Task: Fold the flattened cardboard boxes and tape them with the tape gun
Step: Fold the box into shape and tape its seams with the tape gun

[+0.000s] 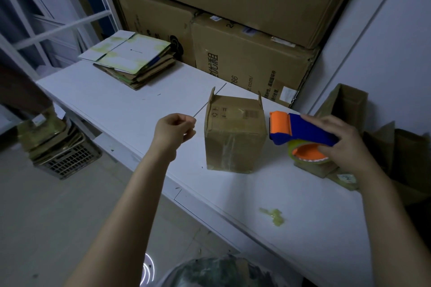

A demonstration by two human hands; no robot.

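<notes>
A small folded cardboard box stands upright on the white table, with two narrow flaps sticking up at its far corners and tape down its front. My right hand grips the blue and orange tape gun just right of the box, a little above the table. My left hand hovers left of the box with its fingers curled and nothing in it. A stack of flattened cardboard boxes lies at the table's far left corner.
Large cardboard cartons are stacked against the wall behind the table. Opened boxes stand at the right edge. A scrap of crumpled tape lies near the front edge. A crate with flattened cardboard sits on the floor at left.
</notes>
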